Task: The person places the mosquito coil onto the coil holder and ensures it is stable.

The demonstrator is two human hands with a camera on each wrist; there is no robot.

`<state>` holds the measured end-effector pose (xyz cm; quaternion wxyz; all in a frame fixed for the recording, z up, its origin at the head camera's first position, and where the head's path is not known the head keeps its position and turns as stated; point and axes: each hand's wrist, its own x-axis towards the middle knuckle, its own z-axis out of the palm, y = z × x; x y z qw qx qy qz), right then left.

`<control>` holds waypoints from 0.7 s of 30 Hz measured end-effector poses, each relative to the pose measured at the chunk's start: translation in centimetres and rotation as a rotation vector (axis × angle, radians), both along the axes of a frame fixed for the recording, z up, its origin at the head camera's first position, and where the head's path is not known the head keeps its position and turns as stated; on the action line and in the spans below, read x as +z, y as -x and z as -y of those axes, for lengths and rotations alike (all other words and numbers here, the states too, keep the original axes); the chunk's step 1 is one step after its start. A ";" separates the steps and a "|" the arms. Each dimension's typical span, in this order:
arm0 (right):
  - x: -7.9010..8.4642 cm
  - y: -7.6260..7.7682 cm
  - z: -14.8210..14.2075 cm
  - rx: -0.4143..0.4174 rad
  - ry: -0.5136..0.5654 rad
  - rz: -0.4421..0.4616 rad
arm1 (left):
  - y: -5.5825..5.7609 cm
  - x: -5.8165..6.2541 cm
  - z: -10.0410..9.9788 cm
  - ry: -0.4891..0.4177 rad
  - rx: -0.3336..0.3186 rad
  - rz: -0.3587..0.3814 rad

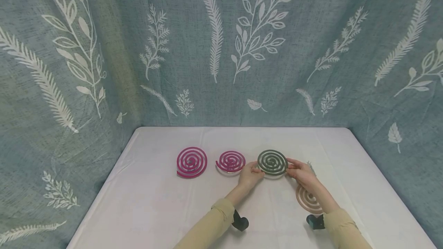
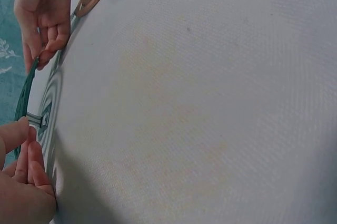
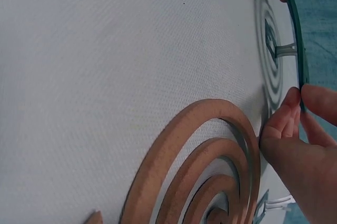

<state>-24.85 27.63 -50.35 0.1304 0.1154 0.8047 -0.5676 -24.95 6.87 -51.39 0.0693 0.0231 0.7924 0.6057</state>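
Near the middle of the table in the head view, a dark green mosquito coil is raised on a small metal stand. My left hand pinches its left edge between thumb and fingers. On the opposite edge, my right hand pinches the coil the same way. Seen side-on in the right wrist view, the green coil lies above the tabletop, its shadow spiralling beneath. A brown mosquito coil lies flat below the right hand, partly hidden by the right wrist in the head view.
Two magenta mosquito coils stand left of the green one: a far-left coil and a nearer coil close by the left hand. Another metal stand sits just beyond the brown coil. Patterned blue curtain encloses the white table.
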 end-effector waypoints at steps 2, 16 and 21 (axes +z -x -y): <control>0.0 0.0 0.0 -0.001 -0.003 -0.001 | 0.0 0.0 0.0 0.000 -0.004 -0.007; 0.4 -0.1 0.0 -0.015 0.042 -0.018 | -0.3 0.2 0.1 0.046 -0.010 -0.015; 0.3 -0.1 0.0 -0.013 0.057 -0.022 | -0.4 0.4 0.2 0.052 -0.019 -0.019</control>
